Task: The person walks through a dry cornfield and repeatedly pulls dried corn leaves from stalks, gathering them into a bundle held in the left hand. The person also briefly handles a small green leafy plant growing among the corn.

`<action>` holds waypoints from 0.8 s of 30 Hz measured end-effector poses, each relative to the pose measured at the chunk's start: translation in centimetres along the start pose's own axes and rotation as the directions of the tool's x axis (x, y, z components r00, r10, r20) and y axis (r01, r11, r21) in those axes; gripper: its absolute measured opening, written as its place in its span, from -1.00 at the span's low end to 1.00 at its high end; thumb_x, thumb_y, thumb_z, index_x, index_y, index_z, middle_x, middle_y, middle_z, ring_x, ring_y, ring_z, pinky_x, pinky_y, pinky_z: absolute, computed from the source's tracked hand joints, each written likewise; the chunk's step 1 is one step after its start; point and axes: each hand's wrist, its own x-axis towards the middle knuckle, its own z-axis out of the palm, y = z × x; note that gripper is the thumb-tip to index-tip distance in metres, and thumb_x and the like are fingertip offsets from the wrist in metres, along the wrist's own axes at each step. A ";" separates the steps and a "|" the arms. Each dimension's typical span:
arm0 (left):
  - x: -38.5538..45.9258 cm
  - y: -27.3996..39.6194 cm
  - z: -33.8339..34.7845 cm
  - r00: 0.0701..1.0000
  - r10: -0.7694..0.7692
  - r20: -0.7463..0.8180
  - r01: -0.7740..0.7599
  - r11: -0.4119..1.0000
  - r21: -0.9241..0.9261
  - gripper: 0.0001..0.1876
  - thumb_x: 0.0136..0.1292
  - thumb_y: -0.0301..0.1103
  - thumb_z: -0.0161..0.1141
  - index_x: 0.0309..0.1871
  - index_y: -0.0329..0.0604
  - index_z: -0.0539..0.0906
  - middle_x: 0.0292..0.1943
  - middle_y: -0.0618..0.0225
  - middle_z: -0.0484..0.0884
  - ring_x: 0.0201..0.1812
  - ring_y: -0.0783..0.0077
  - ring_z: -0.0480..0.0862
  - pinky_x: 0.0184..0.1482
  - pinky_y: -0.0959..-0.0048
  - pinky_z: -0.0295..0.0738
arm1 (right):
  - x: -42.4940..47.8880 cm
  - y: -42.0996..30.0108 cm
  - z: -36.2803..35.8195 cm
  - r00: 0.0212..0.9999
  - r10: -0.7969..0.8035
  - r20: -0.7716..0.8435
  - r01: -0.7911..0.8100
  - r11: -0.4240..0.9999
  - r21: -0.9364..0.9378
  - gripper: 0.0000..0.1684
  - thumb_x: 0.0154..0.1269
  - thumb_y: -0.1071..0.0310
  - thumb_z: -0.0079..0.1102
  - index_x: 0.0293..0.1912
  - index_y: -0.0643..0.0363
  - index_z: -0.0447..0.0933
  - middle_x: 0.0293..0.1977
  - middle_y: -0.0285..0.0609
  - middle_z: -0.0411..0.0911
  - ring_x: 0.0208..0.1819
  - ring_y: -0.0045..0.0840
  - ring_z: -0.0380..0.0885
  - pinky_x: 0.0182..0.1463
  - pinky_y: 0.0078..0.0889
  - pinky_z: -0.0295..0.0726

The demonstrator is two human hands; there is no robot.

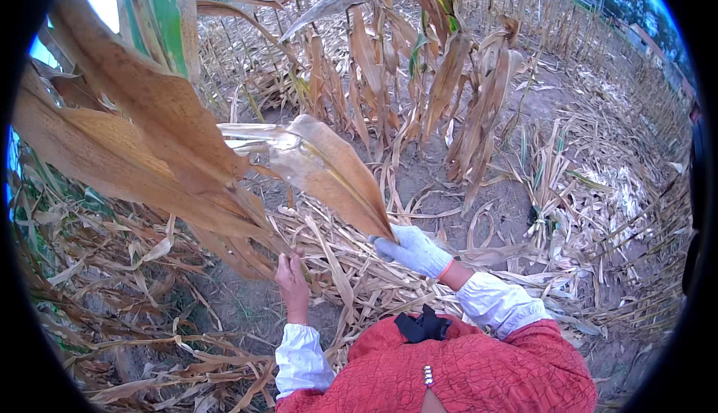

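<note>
My bare left hand (292, 279) is closed around the lower end of a corn stalk with broad dry brown leaves (140, 149). These leaves spread up and to the left, close to the camera. On my right hand (414, 249) is a pale knitted work glove with an orange cuff edge. Its fingers pinch the tip of a tan dry corn leaf or husk (336, 175). This piece widens away from the glove towards a pale, shiny base (258, 135) at the upper left, where the leaves in front hide what it joins.
Dry standing corn stalks (381, 76) rise ahead. Cut stalks and leaves (348, 267) lie heaped beneath my hands. A bundle of leaves (544, 194) stands at the right, near pale husks (622, 194). More fallen stalks (185, 351) cover the ground at the lower left.
</note>
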 end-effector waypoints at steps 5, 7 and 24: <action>-0.2 -0.3 2.6 0.991 0.053 0.122 -0.056 0.998 0.018 -0.75 0.45 -0.35 -0.08 -0.04 -0.35 0.53 -0.22 0.23 0.69 -0.15 0.40 0.63 -0.03 0.43 0.45 | 2.6 -1.3 3.0 0.970 -0.223 -0.101 0.227 0.973 0.034 -0.47 0.38 -0.02 -0.01 0.02 0.28 0.45 -0.24 0.13 0.60 -0.16 -0.19 0.62 -0.09 -0.25 0.52; -0.4 -0.8 2.4 0.983 0.065 0.171 -0.083 0.992 0.098 -0.75 0.44 -0.35 -0.06 -0.03 -0.35 0.52 -0.25 0.19 0.68 -0.22 0.36 0.64 -0.13 0.38 0.48 | 2.9 -3.8 4.1 0.961 -0.265 -0.079 0.275 0.945 0.178 -0.48 0.36 -0.02 0.00 0.05 0.25 0.45 -0.23 0.14 0.60 -0.13 -0.17 0.62 -0.08 -0.20 0.52; -1.2 -1.0 3.9 0.872 0.132 0.471 -0.063 0.985 -0.160 -0.86 0.33 -0.47 0.03 -0.13 -0.33 0.52 -0.38 0.15 0.58 -0.40 0.38 0.54 -0.30 0.40 0.44 | 2.2 -1.1 6.1 0.971 -0.202 -0.132 0.229 0.941 0.250 -0.63 0.28 0.07 0.23 -0.06 0.12 0.55 -0.30 -0.29 0.62 -0.35 -0.66 0.56 -0.26 -0.52 0.60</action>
